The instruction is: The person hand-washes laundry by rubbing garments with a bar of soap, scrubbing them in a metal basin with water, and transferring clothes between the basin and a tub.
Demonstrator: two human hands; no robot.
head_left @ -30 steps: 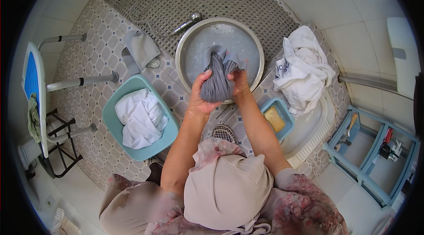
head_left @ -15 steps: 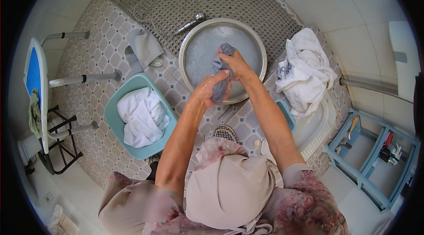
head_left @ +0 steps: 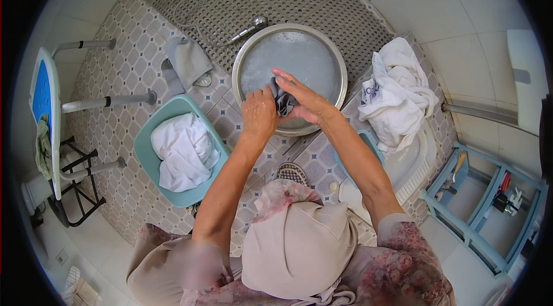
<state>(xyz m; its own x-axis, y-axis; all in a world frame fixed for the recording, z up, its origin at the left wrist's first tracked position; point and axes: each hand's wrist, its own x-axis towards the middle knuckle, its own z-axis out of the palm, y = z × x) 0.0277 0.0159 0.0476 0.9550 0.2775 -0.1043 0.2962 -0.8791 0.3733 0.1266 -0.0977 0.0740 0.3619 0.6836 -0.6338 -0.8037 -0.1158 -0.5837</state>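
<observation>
Over the near part of a round metal basin (head_left: 237,70), both my hands work at a small, bunched grey cloth (head_left: 282,102). My left hand (head_left: 260,111) is closed on its left side, knuckles up and fingers curled. From the right, my right hand (head_left: 304,99) holds the cloth between its thumb and its rather straight fingers. Much of the cloth is hidden by the hands, so whether it is a sock or a rag I cannot tell. Cloudy, slightly foamy water (head_left: 299,55) fills the basin below.
Left of my arms stands a teal tub (head_left: 145,150) holding white cloth (head_left: 183,153). Grey cloth (head_left: 190,61) and a shower head (head_left: 257,23) lie behind. At right are piled white laundry (head_left: 397,90), a squat toilet (head_left: 412,162) and a blue rack (head_left: 478,219); a shower chair (head_left: 49,124) stands far left.
The grey cloth is now bunched smaller and sits lower and left. My left hand has turned knuckles up; my right hand's fingers have straightened.
</observation>
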